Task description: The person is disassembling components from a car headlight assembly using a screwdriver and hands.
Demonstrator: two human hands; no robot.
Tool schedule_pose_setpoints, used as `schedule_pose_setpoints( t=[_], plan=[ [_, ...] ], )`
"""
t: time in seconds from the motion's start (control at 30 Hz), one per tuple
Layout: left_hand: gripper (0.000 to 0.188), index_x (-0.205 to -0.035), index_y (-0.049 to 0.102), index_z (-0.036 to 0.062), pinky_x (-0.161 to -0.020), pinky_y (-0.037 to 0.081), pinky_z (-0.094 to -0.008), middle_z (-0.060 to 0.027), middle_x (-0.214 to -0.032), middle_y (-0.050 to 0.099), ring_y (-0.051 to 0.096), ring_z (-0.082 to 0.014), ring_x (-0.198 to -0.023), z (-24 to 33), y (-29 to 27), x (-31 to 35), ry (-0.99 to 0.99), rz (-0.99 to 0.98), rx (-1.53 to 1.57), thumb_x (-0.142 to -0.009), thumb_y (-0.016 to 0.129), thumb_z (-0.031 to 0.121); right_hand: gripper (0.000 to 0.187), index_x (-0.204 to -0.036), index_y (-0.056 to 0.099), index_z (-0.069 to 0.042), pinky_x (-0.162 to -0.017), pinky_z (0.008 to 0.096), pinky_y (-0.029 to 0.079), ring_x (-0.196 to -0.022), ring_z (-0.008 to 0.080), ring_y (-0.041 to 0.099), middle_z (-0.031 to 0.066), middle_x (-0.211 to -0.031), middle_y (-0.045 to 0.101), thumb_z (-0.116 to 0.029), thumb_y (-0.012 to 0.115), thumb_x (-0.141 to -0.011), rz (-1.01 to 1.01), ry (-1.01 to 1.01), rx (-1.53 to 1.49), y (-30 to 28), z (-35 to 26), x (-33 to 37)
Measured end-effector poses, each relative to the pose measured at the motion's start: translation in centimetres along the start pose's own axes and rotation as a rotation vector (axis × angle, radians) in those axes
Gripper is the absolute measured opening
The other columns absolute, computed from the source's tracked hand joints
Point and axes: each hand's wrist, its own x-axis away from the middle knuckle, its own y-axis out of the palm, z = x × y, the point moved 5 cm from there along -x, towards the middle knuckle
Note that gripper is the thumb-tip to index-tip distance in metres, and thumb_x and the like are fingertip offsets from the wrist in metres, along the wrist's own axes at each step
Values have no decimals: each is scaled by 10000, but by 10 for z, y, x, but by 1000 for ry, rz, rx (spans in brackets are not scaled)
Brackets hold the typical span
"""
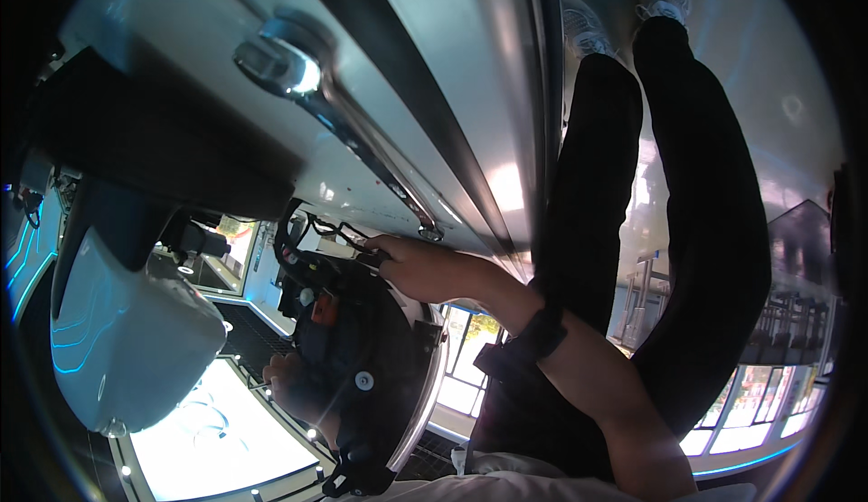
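Note:
A black rounded housing [362,366] with a shiny curved rim, a small red part and a round screw head is in front of my body. It looks like the back of a vehicle lamp, but its exact kind is unclear. My right hand [429,269] reaches in from the lower right, its fingers closed at the thin black cable [334,228] at the housing's upper end; the fingertips are partly hidden. On the housing's left side is my left hand [303,392], fingers curled against it and largely covered by it. A black band [520,339] is around my right wrist.
A pale car panel [217,14] with a chrome door handle [371,154] and a dark trim strip [407,77] fills the upper left. A wing mirror [136,321] juts out at the left. Beyond it is a bright screen [217,430]. Legs in black trousers [705,176] stand at the right.

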Motion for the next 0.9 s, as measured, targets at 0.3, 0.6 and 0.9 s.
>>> schedule_pose_setpoints(
  t=[0.3,0.6,0.9],
  plan=[
    [198,-898,498,107,-951,407,-366,-44,-961,517,526,-181,-980,11,19,13,99,-636,445,-963,445,287,618,-1469,391,-82,-1082,397,384,-1282,356,512,224,-1386,533,-312,513,-908,28,113,-80,13,-11,-15],
    [293,-756,363,107,-599,302,-291,-10,-748,309,370,-127,-672,29,39,29,98,-142,258,-895,537,298,526,-1303,580,28,-1019,348,437,-1180,265,594,215,-1280,617,-251,693,-871,184,-34,-312,24,-20,-30],
    [240,-807,471,59,-591,337,-261,-20,-721,430,419,-110,-641,35,39,24,145,-209,186,-908,536,267,333,-1095,706,-40,-880,411,505,-967,340,671,202,-1032,699,-268,653,-858,335,-7,-88,20,-12,-30]
  ],
)
